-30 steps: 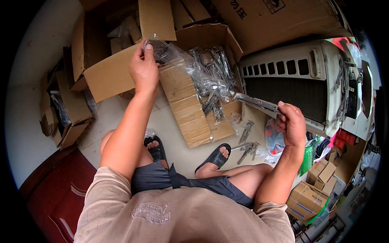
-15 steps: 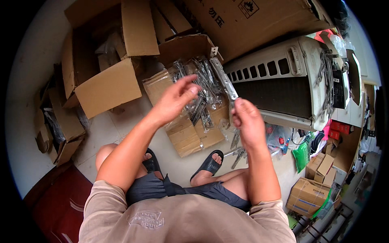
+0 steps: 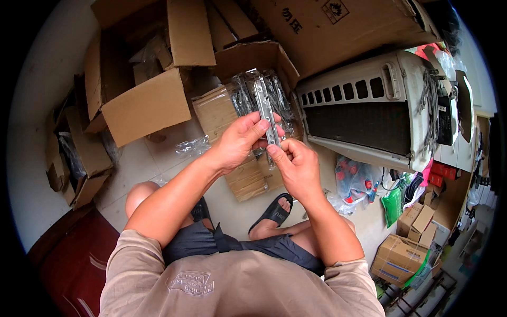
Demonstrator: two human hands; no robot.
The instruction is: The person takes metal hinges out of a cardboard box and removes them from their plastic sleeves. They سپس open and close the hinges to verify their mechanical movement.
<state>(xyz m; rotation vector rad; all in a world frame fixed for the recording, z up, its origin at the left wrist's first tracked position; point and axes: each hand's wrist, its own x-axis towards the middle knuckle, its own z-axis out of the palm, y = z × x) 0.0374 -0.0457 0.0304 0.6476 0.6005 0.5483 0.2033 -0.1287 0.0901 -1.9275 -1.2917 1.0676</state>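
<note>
A long silver drawer slide [image 3: 262, 98] with holes along it is held upright over the open carton, its far end pointing away from me. My left hand [image 3: 237, 140] pinches its middle between thumb and fingers. Close beside it, my right hand [image 3: 297, 166] grips the near end, thumb on top. Beneath and beyond lie several slides in clear plastic sleeves [image 3: 240, 95], heaped in the open carton [image 3: 248, 53]. The hands and the held slide hide part of that heap.
A crumpled clear plastic sleeve [image 3: 193, 147] lies left of my left forearm. Another open carton [image 3: 148, 108] stands at the far left. A white slatted appliance [image 3: 359, 105] rests to the right. Bagged bottles [image 3: 351, 177] and a taped box [image 3: 398, 259] are at the near right.
The drawer slide has come left and nearer with my right hand. My left hand, open and apart before, now grips it too. A crumpled plastic sleeve has appeared at the left.
</note>
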